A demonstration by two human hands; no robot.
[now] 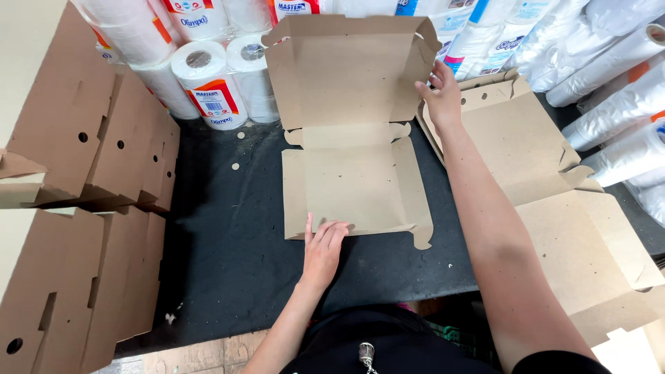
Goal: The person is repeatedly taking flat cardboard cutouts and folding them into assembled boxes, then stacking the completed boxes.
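Dark tabletop (228, 263), wrapped paper rolls (208, 83) stacked behind, folded cardboard stacks (90, 208) left, pale wall (28, 48).

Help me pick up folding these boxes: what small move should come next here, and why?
Probably fold the front flap up with the left hand. That hand lies flat on the near edge of the open cardboard box, whose front and side flaps lie flat on the dark table, while the right hand holds the raised lid by its right corner, steadying it.
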